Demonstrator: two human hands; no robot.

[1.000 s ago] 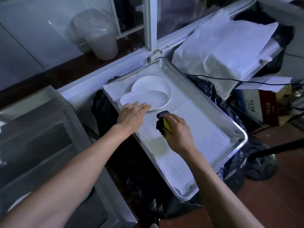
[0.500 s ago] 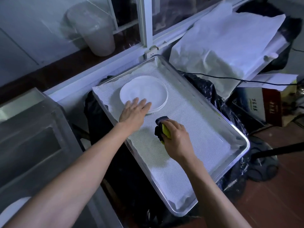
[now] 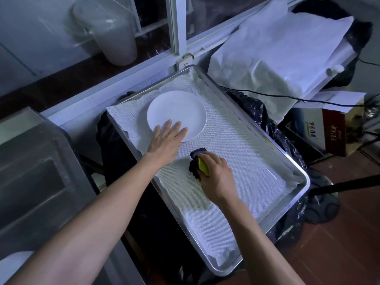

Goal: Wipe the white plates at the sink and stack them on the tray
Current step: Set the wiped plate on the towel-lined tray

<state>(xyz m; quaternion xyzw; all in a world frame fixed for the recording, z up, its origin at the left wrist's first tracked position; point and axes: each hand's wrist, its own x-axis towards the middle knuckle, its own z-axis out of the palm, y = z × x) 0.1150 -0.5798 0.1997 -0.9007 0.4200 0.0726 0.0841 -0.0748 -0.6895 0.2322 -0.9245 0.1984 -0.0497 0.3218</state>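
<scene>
Whereas the plates [image 3: 176,112] sat offset a second ago, they now stack squarely on the lined tray [image 3: 296,167]. Left hand [image 3: 166,140] rests flat on them, fingers straight; right hand [image 3: 216,177] grips a sponge [image 3: 202,166].

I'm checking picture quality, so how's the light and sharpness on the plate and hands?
Head view: dim, bluish light; the plate is bright but featureless, the left hand and right hand fairly sharp, the near forearms soft, the tray edges bowed by the wide lens.

I am looking at a white plate [image 3: 176,109] on a white fine-meshed liner [image 3: 236,161] in a silver tray [image 3: 296,161], gripping a yellow-and-black sponge [image 3: 198,164]
</scene>
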